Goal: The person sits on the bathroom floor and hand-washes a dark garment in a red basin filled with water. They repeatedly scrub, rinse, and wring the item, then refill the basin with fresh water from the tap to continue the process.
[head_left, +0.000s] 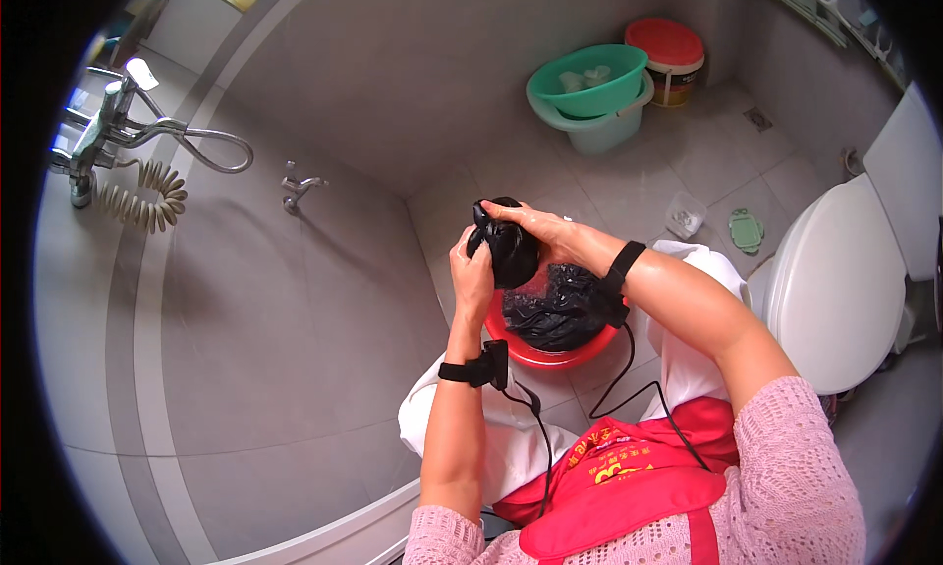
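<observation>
Both of my hands grip a bunched, wet black cloth (515, 256) above a red basin (552, 358). My left hand (471, 278) is closed on its left side, and my right hand (543, 228) wraps over its top and right side. What kind of garment it is cannot be made out. In the basin lies more soaked black fabric (558, 317), with suds at its edges. The basin stands on the tiled floor between my knees. Each wrist wears a black strap with a cable running back toward me.
To the right is a white toilet (835, 285). A small clear container (685, 214) and a green soap dish (746, 230) lie on the floor. Farther back stand a green basin (594, 82) on a pale tub and a red-lidded bucket (666, 49). A wall tap (299, 185) juts out at left.
</observation>
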A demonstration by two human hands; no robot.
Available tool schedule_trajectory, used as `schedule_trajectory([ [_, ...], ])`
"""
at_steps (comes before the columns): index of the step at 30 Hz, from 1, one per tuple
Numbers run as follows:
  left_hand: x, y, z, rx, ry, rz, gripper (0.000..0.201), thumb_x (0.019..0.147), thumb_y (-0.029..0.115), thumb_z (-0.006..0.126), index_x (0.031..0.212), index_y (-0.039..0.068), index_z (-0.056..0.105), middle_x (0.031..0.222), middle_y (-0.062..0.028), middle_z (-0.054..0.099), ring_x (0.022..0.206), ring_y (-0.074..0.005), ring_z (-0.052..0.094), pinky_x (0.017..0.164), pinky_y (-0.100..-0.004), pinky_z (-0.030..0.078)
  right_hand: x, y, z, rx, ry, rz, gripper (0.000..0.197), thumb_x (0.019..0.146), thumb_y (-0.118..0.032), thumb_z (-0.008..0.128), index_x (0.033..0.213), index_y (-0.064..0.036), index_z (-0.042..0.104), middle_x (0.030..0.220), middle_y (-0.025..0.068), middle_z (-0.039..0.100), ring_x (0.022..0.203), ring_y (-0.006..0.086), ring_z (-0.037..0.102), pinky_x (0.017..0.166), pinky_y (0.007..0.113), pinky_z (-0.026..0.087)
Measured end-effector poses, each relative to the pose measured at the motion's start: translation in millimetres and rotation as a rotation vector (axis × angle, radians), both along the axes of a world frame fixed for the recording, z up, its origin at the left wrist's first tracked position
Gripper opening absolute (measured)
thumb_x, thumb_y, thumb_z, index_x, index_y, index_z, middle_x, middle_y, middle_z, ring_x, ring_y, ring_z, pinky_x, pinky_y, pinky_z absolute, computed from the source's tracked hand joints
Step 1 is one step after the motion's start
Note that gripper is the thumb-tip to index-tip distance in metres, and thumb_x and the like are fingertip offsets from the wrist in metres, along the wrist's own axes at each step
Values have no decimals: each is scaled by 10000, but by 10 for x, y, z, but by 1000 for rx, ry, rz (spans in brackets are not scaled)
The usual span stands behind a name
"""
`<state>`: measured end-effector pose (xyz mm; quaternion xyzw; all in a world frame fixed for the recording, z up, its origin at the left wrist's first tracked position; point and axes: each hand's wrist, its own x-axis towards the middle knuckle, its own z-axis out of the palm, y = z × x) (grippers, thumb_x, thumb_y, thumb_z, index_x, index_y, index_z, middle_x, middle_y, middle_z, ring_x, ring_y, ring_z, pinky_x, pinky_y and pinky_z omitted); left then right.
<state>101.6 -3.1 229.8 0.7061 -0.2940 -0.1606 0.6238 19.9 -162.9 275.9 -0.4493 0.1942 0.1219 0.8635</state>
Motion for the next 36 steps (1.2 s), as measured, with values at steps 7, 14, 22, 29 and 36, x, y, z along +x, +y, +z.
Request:
schedule_trajectory([
  [7, -111, -247, 157, -222, 611, 221, 483, 1021, 523, 514, 1206, 90, 619, 1125, -43, 660, 1032, -173, 636, 933, -324, 503, 299, -12, -559, 57, -65, -244, 304, 899, -189, 652, 1170, -55, 673, 1022, 92, 718, 883, 203, 709, 794, 368, 593],
  [14, 242, -163, -374, -387, 622, 399, 489, 1004, 495, 566, 1325, 128, 534, 1139, -61, 642, 1080, -225, 623, 937, -389, 531, 282, 356, -542, -780, -320, -203, 318, 789, -140, 638, 1088, -66, 717, 1229, 193, 662, 1083, 381, 660, 949, 429, 517],
  [22, 50, -131, 27, -449, 1163, -65, 625, 918, 719, 511, 1113, 147, 670, 1073, -87, 699, 1006, -283, 688, 868, -453, 572, 179, 165, -402, -1135, -684, -7, 511, 788, -263, 700, 1268, -97, 642, 1452, 215, 493, 1274, 430, 531, 1076, 485, 451],
  [29, 152, -185, -122, -613, 1069, -67, 507, 977, 614, 509, 1204, 175, 622, 1169, -75, 659, 1088, -274, 645, 928, -435, 551, 15, 303, -154, -1415, -756, -51, 868, 737, -665, 754, 1484, -333, 461, 1521, 244, 384, 1404, 452, 362, 1120, 575, 363],
  [36, 77, -137, -395, -580, 1135, -19, 476, 987, 578, 481, 1208, 179, 615, 1186, -60, 657, 1080, -269, 645, 931, -437, 550, 152, 321, -221, -1575, -869, -357, 348, 738, -437, 799, 972, -196, 709, 1199, 173, 619, 1086, 386, 608, 904, 466, 536],
])
